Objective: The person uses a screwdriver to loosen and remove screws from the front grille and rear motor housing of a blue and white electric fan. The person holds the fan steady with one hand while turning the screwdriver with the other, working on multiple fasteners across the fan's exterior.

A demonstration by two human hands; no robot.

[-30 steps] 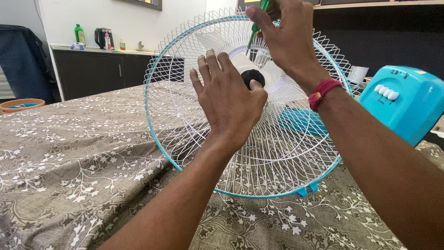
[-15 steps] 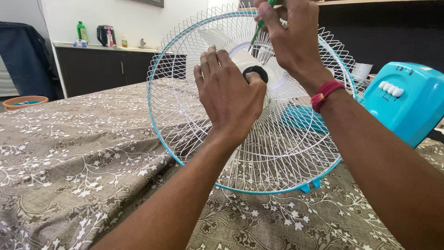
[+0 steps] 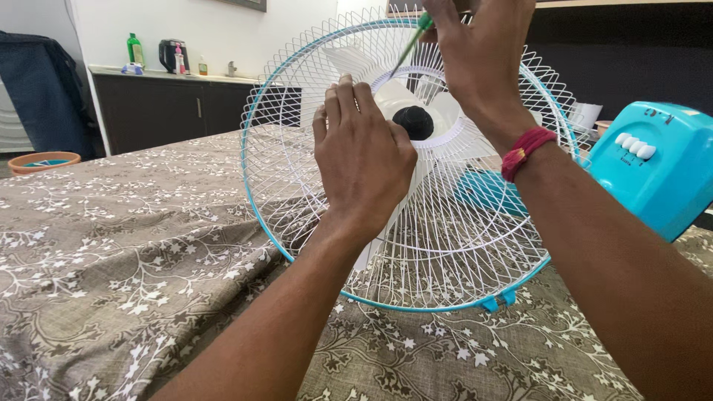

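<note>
A round white wire fan guard with a turquoise rim (image 3: 256,208) stands tilted on the bed. Behind its wires are translucent white blades (image 3: 349,63) and a black hub cap (image 3: 413,122). My left hand (image 3: 362,160) lies on the wires just left of the hub, fingers together and pointing up. My right hand (image 3: 483,56) is at the guard's top and grips a green-handled screwdriver (image 3: 413,38); its thin shaft slants down-left through the wires toward the blades. A red thread band (image 3: 526,148) circles my right wrist.
The fan's turquoise base with white push buttons (image 3: 657,171) lies to the right. A brown floral bedsheet (image 3: 134,260) covers the surface. At the back left are a dark cabinet (image 3: 156,111) with bottles and a kettle (image 3: 171,56), and an orange bowl (image 3: 38,161).
My left thumb has come off the black hub cap, and the hand has slid slightly left. The right hand has shifted up and right, and the screwdriver's shaft slants more.
</note>
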